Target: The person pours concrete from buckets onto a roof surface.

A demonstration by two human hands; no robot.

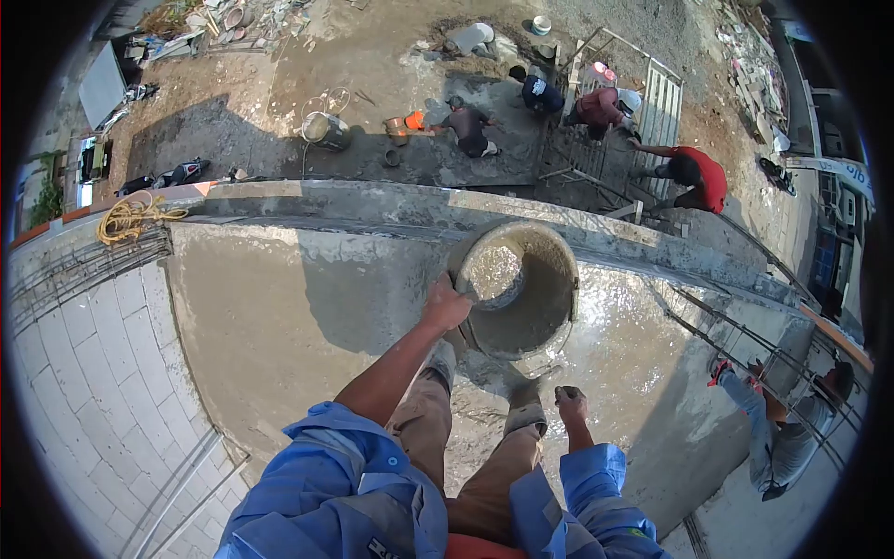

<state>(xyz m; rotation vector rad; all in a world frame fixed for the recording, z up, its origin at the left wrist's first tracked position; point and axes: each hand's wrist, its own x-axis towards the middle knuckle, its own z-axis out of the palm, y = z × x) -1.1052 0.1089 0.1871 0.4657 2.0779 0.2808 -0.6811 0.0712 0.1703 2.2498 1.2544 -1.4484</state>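
Note:
Before my legs, a large cement-coated bucket (540,331) stands on wet concrete (251,307) beside the low wall. Its mouth faces me, showing grey residue and a pale wet patch inside. My left hand (447,304) grips the bucket's left rim, fingers wrapped over the edge. Lower down, near my right leg, my right hand (572,406) hangs apart from the bucket with its fingers curled in. Something dark shows at those fingertips, too small to name.
A concrete wall edge (391,207) runs across, with a drop beyond. Several people work below near a metal gate (663,93) and an orange bucket (397,127). Yellow rope (135,219) lies at left. Rebar (736,326) juts out at right, where a person (792,438) sits.

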